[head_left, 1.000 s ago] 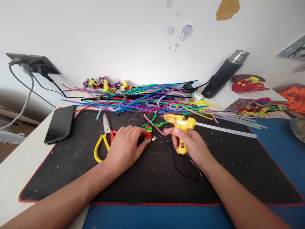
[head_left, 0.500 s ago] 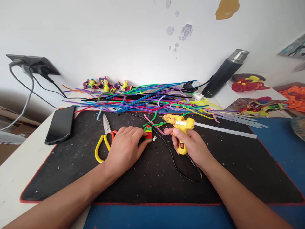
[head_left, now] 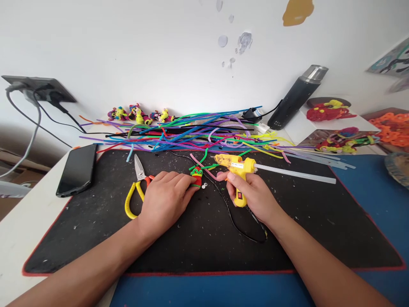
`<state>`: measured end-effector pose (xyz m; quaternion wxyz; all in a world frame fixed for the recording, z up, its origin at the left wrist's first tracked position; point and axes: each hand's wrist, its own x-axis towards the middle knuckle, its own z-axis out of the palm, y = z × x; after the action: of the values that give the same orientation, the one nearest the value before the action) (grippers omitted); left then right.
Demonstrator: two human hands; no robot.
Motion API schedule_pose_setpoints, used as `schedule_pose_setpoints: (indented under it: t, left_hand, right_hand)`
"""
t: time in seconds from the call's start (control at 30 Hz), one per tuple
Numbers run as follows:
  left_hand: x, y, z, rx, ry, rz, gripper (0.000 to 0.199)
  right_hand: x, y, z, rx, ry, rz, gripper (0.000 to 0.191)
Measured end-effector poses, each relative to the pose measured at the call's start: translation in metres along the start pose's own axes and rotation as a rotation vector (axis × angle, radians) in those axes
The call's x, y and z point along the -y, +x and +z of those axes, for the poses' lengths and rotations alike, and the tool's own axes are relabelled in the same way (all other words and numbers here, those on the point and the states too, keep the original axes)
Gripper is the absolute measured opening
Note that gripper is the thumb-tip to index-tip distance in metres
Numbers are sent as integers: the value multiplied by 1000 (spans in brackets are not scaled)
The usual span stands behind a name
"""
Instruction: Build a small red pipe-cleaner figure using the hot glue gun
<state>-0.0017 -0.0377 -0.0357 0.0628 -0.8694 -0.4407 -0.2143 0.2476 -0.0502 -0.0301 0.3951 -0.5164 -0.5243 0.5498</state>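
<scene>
My right hand is wrapped round the handle of a yellow glue gun, its nozzle pointing left. A long translucent glue stick sticks out of the gun's back. My left hand pinches a small red, green and yellow pipe-cleaner figure against the mat; my fingers hide part of it. Tiny white discs lie just right of the figure. Scissors with yellow and orange handles lie beside my left hand, partly covered by it. A pink pipe cleaner lies between the hands.
A red-edged black mat covers the desk. Behind it lies a heap of coloured pipe cleaners. A phone lies left, a dark flask stands tilted at the back right. The gun's black cord loops across the mat.
The whole view has shifted slightly, so everything sits a little further left. The glue gun's nozzle stays just up and right of the figure; both hands keep their holds.
</scene>
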Motion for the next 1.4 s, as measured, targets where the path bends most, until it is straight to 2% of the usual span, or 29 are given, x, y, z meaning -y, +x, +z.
schedule_pose_setpoints:
  t: [0.47,0.73,1.4]
  left_hand:
    - [2,-2,-1,-51,50,71,18]
    - [3,0,2,3,-3,-23,19]
    - [3,0,3,8,-35,-65,15]
  right_hand:
    - [-1,0,1,-25,14,-6,52]
    - [3,0,3,-18,-24,-5,60]
    - [4,0,2,15,-45,-13,64]
